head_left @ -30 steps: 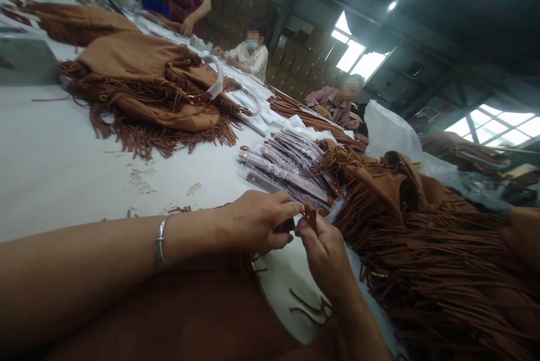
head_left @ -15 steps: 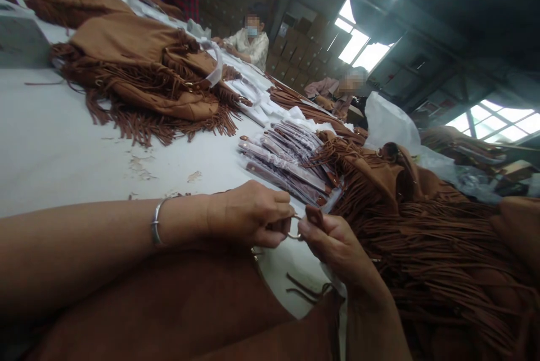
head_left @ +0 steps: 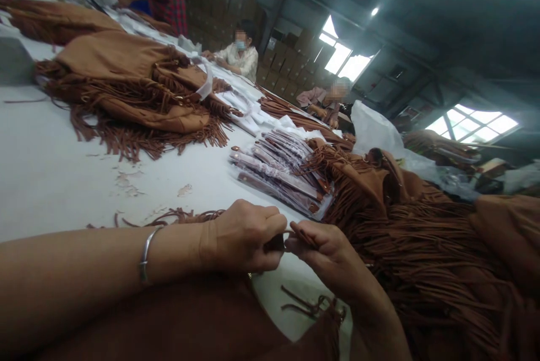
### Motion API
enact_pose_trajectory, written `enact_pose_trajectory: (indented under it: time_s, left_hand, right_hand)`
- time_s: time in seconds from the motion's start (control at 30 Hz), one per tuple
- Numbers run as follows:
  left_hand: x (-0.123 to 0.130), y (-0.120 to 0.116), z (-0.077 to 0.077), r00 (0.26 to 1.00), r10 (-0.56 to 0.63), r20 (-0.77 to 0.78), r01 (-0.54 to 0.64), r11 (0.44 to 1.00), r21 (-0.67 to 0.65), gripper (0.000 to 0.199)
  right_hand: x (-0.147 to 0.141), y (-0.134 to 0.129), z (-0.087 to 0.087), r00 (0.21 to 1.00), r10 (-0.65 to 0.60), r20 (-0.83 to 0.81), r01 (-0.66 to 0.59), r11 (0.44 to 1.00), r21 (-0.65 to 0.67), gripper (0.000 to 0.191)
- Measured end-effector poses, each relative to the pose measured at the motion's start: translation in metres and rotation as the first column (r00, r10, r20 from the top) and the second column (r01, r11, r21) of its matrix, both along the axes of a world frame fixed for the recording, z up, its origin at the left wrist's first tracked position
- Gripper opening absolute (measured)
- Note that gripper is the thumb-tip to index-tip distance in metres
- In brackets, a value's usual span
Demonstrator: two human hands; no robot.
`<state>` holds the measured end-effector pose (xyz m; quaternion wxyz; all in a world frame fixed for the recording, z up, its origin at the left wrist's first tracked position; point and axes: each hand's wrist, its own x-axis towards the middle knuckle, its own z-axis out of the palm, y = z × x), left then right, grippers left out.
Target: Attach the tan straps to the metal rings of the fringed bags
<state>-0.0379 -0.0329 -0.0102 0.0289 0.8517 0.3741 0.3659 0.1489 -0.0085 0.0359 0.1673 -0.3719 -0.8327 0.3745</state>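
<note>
My left hand [head_left: 247, 237], with a silver bangle [head_left: 145, 257] on its wrist, is closed on a dark brown leather tab [head_left: 275, 243]. Facing it, my right hand [head_left: 331, 254] pinches the end of a brown leather strap [head_left: 304, 234] between thumb and fingers. The hands nearly meet, and the ring between them is mostly covered by fingers. Beneath them a brown bag [head_left: 169, 321] fills the lower view, a bit of its gold zipper [head_left: 250, 275] showing. Thin dark cords [head_left: 301, 305] with a small metal clasp hang near my right wrist.
Plastic-wrapped straps [head_left: 278, 170] lie just beyond my hands on the white table [head_left: 50, 181]. A fringed brown bag [head_left: 122, 85] rests to the left; more fringed bags [head_left: 422, 231] are heaped at right. Several people work along the far side, one wearing a mask [head_left: 240, 45].
The metal ring that showed between my hands is now mostly hidden by fingers. My hands have drawn closer together. The camera view has shifted slightly.
</note>
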Motion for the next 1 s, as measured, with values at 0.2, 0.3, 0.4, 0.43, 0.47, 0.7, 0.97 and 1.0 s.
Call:
enact_pose_trajectory:
  time_s: [0.2,0.3,0.4,0.43,0.47,0.7,0.97,1.0]
  left_hand:
    - [-0.004,0.003,0.001,0.939,0.135,0.316,-0.048,0.962,-0.268,0.013]
    - [-0.008,0.009,0.003,0.941,0.054,0.334,0.038,0.964,-0.264,0.043]
    - [-0.013,0.016,0.005,0.963,-0.079,0.257,0.13,0.974,-0.185,0.05]
    - [-0.015,0.017,0.006,0.968,-0.104,0.228,0.145,0.975,-0.17,0.046]
    - [-0.017,0.018,0.008,0.971,-0.125,0.203,0.158,0.975,-0.158,0.043]
    - [-0.028,0.019,0.021,0.984,-0.177,0.034,0.18,0.957,-0.229,0.043]
    - [-0.031,0.025,0.018,0.974,-0.193,0.12,0.225,0.9,-0.372,0.033]
    - [-0.031,0.026,0.016,0.972,-0.191,0.137,0.23,0.897,-0.377,0.032]
  right_hand:
    - [-0.013,-0.003,-0.022,0.882,-0.298,-0.365,0.155,0.915,-0.374,0.021]
    - [-0.02,-0.002,-0.028,0.816,-0.358,-0.454,0.14,0.884,-0.445,0.022]
    - [-0.021,-0.002,-0.027,0.809,-0.362,-0.463,0.119,0.872,-0.474,0.024]
    - [-0.021,-0.001,-0.025,0.809,-0.369,-0.457,0.125,0.868,-0.48,0.025]
    - [-0.021,-0.001,-0.024,0.808,-0.381,-0.449,0.135,0.862,-0.488,0.027]
    - [-0.011,0.003,-0.022,0.862,-0.356,-0.361,0.143,0.853,-0.502,0.043]
    - [-0.008,0.01,-0.028,0.854,-0.401,-0.333,0.224,0.859,-0.46,0.037]
    - [-0.008,0.011,-0.028,0.84,-0.421,-0.343,0.243,0.856,-0.455,0.037]
